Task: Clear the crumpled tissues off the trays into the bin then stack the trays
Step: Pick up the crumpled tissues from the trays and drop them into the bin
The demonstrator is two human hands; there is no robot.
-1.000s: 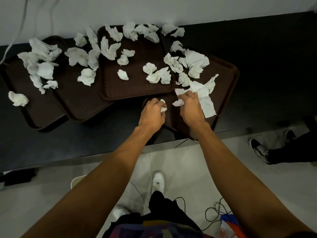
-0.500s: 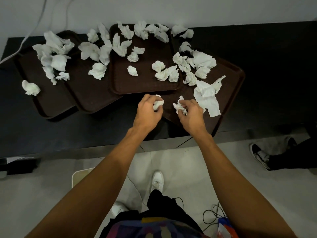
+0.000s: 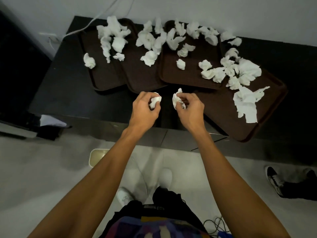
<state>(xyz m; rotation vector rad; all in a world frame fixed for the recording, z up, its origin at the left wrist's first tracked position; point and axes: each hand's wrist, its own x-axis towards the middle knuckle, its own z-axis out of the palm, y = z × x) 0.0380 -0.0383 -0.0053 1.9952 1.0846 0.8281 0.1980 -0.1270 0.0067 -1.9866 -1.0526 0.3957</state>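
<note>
Lifted off the tray (image 3: 221, 117), tissue wads (image 3: 177, 100) are gripped in left hand (image 3: 144, 109) and right hand (image 3: 191, 109); drop into bin (image 3: 96, 156) is due.

1. The left hand (image 3: 144, 109) and right hand (image 3: 191, 111) were bare, as were both forearms (image 3: 109, 170).
2. White shoes (image 3: 124, 196) covered the feet.
3. A black garment (image 3: 167, 196) showed beside a top (image 3: 154, 228) patterned in purple and blue blocks.
</note>
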